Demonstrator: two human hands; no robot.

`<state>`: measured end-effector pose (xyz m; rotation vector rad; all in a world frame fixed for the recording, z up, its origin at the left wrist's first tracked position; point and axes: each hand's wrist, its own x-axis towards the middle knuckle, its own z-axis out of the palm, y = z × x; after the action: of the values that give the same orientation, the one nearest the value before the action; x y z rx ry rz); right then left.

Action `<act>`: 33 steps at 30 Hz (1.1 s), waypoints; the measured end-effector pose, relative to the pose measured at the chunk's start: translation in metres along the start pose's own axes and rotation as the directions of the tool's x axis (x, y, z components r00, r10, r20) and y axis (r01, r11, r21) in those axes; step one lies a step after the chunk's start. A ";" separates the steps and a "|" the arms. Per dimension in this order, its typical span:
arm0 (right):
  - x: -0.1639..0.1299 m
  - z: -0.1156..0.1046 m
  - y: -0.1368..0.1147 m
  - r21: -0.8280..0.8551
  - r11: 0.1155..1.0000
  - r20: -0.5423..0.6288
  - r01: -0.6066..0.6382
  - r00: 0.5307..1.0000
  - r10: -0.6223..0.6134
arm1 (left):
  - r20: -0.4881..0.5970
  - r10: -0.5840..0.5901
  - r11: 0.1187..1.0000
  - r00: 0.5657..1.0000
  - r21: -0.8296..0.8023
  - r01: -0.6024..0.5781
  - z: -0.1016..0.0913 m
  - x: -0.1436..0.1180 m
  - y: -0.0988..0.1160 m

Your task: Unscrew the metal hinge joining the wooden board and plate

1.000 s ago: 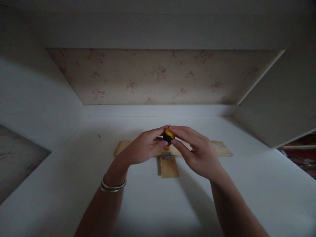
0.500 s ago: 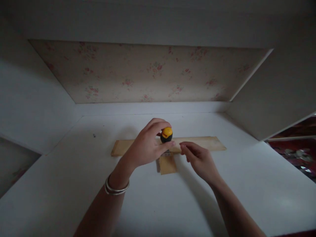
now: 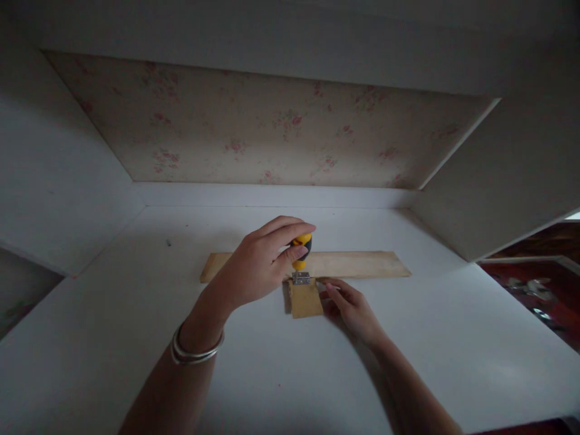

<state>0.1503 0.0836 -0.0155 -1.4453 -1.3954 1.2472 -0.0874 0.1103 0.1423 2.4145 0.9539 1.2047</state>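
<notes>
A panel (image 3: 67,151) bounds the left of the white table (image 3: 453,338), where a dark speck (image 3: 169,243) lies before flowered wallpaper (image 3: 235,145). The left hand (image 3: 256,266) pinches the screwdriver (image 3: 307,248) over the hinge (image 3: 301,278), where plank (image 3: 357,264) meets block (image 3: 306,301). The right hand (image 3: 351,307) bends beside the block's right edge, grip unclear. Table stretches right toward red clutter (image 3: 537,293).

Seemingly a home: floral wallpaper (image 3: 276,124)

The hinge (image 3: 301,278) is metal, the plank (image 3: 357,264) matt wood, the screwdriver handle (image 3: 307,244) plastic-looking.
</notes>
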 end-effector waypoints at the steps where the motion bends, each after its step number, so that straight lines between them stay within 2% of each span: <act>1: 0.000 0.000 0.001 0.017 1.000 0.029 -0.009 1.000 0.008 | -0.031 -0.012 1.000 0.999 0.005 0.013 0.000 0.000 -0.001; 6: 0.000 0.001 0.003 -0.014 1.000 0.118 0.013 0.993 -0.011 | -0.142 -0.026 0.995 0.989 0.092 0.040 0.004 0.001 -0.003; 15: 0.001 0.001 0.008 0.027 0.999 0.143 0.024 0.989 -0.027 | -0.146 -0.087 0.986 0.985 0.132 0.107 0.006 0.000 -0.001; 23: 0.001 0.002 0.005 -0.074 0.994 0.125 0.074 0.990 -0.064 | -0.297 -0.001 0.970 0.955 0.230 0.073 0.022 0.001 0.001; 25: 0.000 0.001 0.004 -0.092 0.991 0.129 0.093 0.988 -0.081 | -0.264 0.002 0.961 0.964 0.266 0.071 0.024 0.001 0.002; 27: -0.001 0.001 0.004 -0.102 0.990 0.135 0.101 0.987 -0.087 | -0.160 -0.017 0.962 0.987 0.267 0.060 0.021 0.001 0.005; 30: -0.002 0.001 0.002 -0.120 0.987 0.141 0.103 0.986 -0.085 | 0.043 -0.061 0.983 0.997 0.178 0.053 0.010 -0.002 0.007; 33: -0.002 0.001 0.000 -0.134 0.985 0.138 0.105 0.987 -0.086 | 0.141 -0.090 0.995 0.986 0.065 0.081 -0.001 -0.005 0.006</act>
<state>0.1496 0.0815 -0.0155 -1.3920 -1.6517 1.2217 -0.0878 0.1025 0.1433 2.4402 1.0507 0.9718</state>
